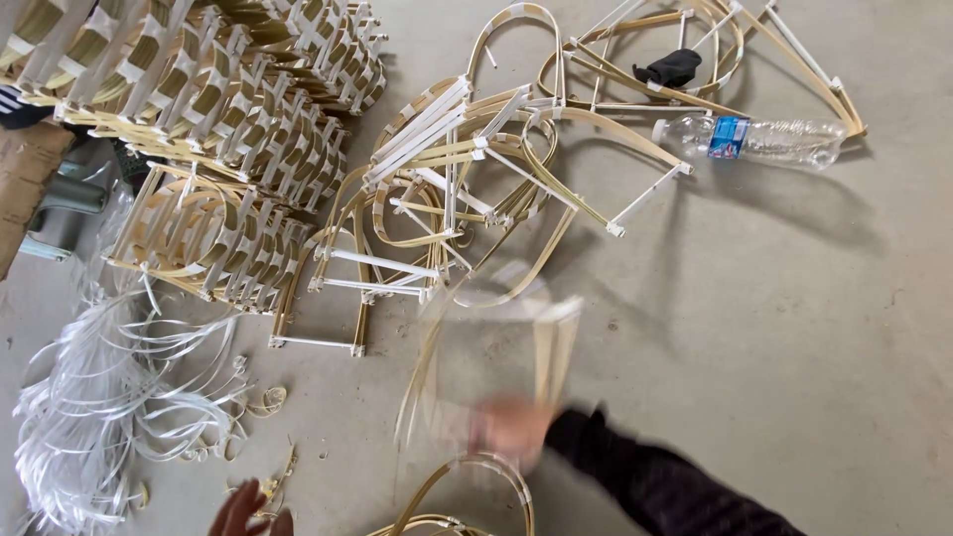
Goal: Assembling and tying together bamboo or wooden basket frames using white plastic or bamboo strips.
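Right hand, heavily blurred, sits near the bottom centre at the end of a dark sleeve. It appears clamped on the lower end of a bent bamboo frame, which rises away from it toward the far side. The frame is smeared by motion, so its joints and exact outline cannot be made out.

Left hand is cut off by the bottom edge; only the fingertips show, spread apart and holding nothing visible. They lie just beside scraps on the concrete floor.

A loop of bamboo strip lies near the right hand, partly out of frame.

To the left, a bundle of white plastic strips trails off the edge. Stacked finished frames fill the far left. Loose frames lie tangled at the far centre. A clear plastic bottle lies on its side at the far right, with a dark glove beyond it.
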